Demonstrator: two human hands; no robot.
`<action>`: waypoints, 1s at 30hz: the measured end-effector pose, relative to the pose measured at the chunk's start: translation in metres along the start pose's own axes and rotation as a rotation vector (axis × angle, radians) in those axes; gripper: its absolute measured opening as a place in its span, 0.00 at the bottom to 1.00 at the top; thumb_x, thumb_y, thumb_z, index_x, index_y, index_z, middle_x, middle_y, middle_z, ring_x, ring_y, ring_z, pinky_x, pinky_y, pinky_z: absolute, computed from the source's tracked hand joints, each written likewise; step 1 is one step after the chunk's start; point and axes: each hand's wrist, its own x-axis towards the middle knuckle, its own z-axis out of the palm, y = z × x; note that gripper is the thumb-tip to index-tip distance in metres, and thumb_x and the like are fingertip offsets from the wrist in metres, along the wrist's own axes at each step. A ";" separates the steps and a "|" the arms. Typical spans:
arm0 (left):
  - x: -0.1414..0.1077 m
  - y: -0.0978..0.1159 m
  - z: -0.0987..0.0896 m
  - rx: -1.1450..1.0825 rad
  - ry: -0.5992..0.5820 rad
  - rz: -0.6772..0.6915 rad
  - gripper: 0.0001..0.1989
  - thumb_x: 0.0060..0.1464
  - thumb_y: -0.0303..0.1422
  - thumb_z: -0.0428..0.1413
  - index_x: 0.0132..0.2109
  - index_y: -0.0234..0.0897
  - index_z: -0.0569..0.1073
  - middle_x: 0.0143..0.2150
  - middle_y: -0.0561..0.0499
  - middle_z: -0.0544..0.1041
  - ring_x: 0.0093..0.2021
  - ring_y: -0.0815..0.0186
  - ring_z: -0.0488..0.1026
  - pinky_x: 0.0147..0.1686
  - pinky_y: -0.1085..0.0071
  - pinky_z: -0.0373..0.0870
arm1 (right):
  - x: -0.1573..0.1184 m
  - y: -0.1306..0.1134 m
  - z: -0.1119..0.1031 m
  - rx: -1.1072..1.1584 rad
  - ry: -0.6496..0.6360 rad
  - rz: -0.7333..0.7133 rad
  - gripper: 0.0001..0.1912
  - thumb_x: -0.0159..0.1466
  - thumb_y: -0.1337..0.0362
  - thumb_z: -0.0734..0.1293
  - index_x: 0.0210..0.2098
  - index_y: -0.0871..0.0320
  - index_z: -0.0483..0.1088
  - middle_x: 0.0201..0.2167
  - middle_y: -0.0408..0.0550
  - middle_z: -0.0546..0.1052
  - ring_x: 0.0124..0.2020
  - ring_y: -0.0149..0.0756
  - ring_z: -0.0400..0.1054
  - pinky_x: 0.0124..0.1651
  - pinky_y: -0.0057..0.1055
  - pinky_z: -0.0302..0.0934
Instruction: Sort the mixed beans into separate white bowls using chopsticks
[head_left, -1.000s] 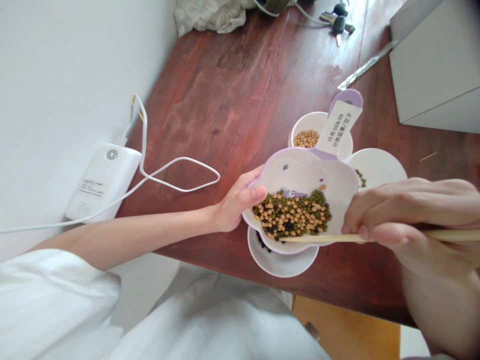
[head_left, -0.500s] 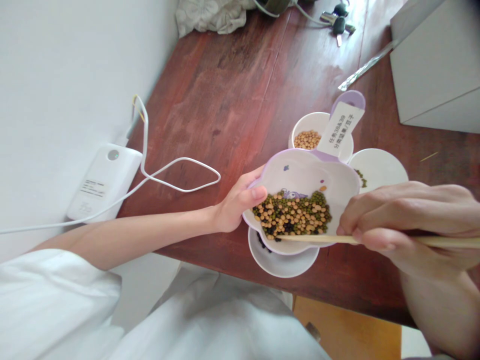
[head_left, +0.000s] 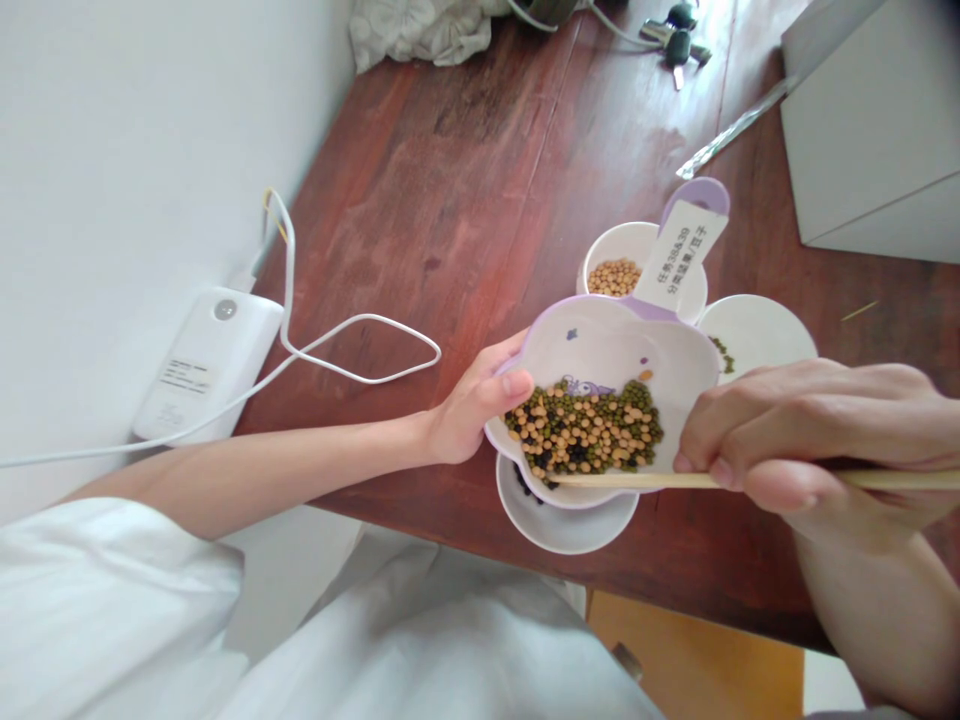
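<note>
My left hand (head_left: 480, 405) grips the left rim of a white and purple bowl (head_left: 600, 330) with a labelled handle, thumb over the edge. It is tilted, and mixed beans (head_left: 592, 430), yellow, green and black, lie along its lower side. Closed around wooden chopsticks (head_left: 660, 481), my right hand (head_left: 832, 440) keeps their tips at the bowl's lower rim, near some black beans. Below sits a white bowl (head_left: 577, 530) with a few black beans, partly hidden. Behind stand a bowl (head_left: 600, 243) of yellow beans and a bowl (head_left: 772, 335) with a few green beans.
A white power bank (head_left: 210, 365) with a looped cable (head_left: 367, 318) lies at the left by the wall. A white box (head_left: 877, 140) stands at the right, a shiny strip (head_left: 731, 135) beside it. Keys (head_left: 679, 45) lie at the back of the wooden table (head_left: 450, 200).
The chopstick tips have shifted very slightly down at the bowl's lower rim, and my right fingers have moved a little. The left hand and the bowl stay nearly still.
</note>
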 end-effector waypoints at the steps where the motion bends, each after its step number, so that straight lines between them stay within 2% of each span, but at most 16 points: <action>1: 0.000 0.000 0.000 -0.008 0.013 -0.006 0.36 0.58 0.61 0.65 0.63 0.41 0.82 0.55 0.42 0.88 0.65 0.38 0.81 0.64 0.47 0.79 | 0.000 0.000 0.000 -0.005 -0.006 -0.003 0.13 0.75 0.64 0.72 0.32 0.59 0.75 0.25 0.45 0.80 0.24 0.32 0.78 0.23 0.27 0.72; 5: -0.002 -0.001 0.001 -0.038 0.048 -0.021 0.38 0.56 0.61 0.66 0.64 0.40 0.81 0.56 0.41 0.88 0.66 0.37 0.80 0.65 0.46 0.78 | -0.001 0.001 0.001 -0.002 0.006 -0.001 0.13 0.75 0.63 0.71 0.32 0.57 0.75 0.24 0.45 0.80 0.23 0.33 0.78 0.22 0.28 0.71; 12: 0.000 0.000 0.000 0.009 -0.011 0.004 0.35 0.59 0.61 0.64 0.61 0.41 0.81 0.57 0.40 0.87 0.65 0.39 0.80 0.63 0.46 0.78 | -0.003 0.002 0.001 0.069 0.016 0.007 0.13 0.74 0.65 0.73 0.32 0.60 0.75 0.25 0.46 0.80 0.23 0.33 0.78 0.23 0.28 0.72; 16: 0.000 0.001 0.000 0.015 -0.025 0.018 0.34 0.61 0.61 0.62 0.61 0.41 0.82 0.58 0.40 0.87 0.65 0.39 0.81 0.64 0.46 0.78 | -0.001 0.001 -0.001 0.138 0.023 0.028 0.15 0.75 0.61 0.72 0.31 0.58 0.76 0.20 0.46 0.77 0.19 0.36 0.77 0.19 0.30 0.71; 19: -0.001 0.001 0.000 0.019 -0.003 0.009 0.35 0.59 0.61 0.63 0.61 0.40 0.82 0.58 0.41 0.87 0.66 0.38 0.80 0.65 0.45 0.77 | -0.002 -0.001 -0.001 0.108 0.125 0.089 0.19 0.75 0.57 0.73 0.27 0.55 0.75 0.17 0.46 0.76 0.18 0.41 0.75 0.17 0.34 0.71; 21: -0.001 0.001 -0.001 0.024 0.006 0.007 0.35 0.59 0.61 0.63 0.61 0.40 0.82 0.58 0.40 0.87 0.67 0.38 0.79 0.66 0.45 0.76 | -0.004 0.000 -0.002 0.046 0.187 0.125 0.18 0.73 0.59 0.74 0.27 0.54 0.75 0.18 0.47 0.77 0.18 0.41 0.75 0.17 0.35 0.70; 24: -0.002 0.000 -0.002 0.032 0.012 0.007 0.35 0.60 0.61 0.63 0.61 0.40 0.82 0.58 0.40 0.87 0.67 0.38 0.79 0.67 0.45 0.76 | -0.007 0.002 -0.003 0.025 0.135 0.069 0.11 0.70 0.67 0.74 0.30 0.56 0.78 0.22 0.47 0.81 0.20 0.41 0.77 0.17 0.34 0.70; 26: -0.002 0.000 -0.002 0.038 0.012 0.006 0.35 0.60 0.62 0.63 0.61 0.40 0.82 0.58 0.41 0.87 0.67 0.38 0.80 0.67 0.46 0.76 | -0.007 0.003 -0.004 0.042 0.110 0.026 0.08 0.69 0.68 0.74 0.33 0.58 0.79 0.23 0.46 0.81 0.21 0.40 0.78 0.18 0.33 0.72; 30: -0.001 0.000 -0.002 0.042 -0.011 0.018 0.35 0.61 0.61 0.62 0.62 0.39 0.82 0.57 0.41 0.87 0.66 0.39 0.80 0.66 0.46 0.77 | -0.001 0.004 -0.008 0.070 -0.001 -0.004 0.08 0.68 0.73 0.74 0.33 0.58 0.77 0.24 0.45 0.81 0.22 0.36 0.79 0.21 0.28 0.74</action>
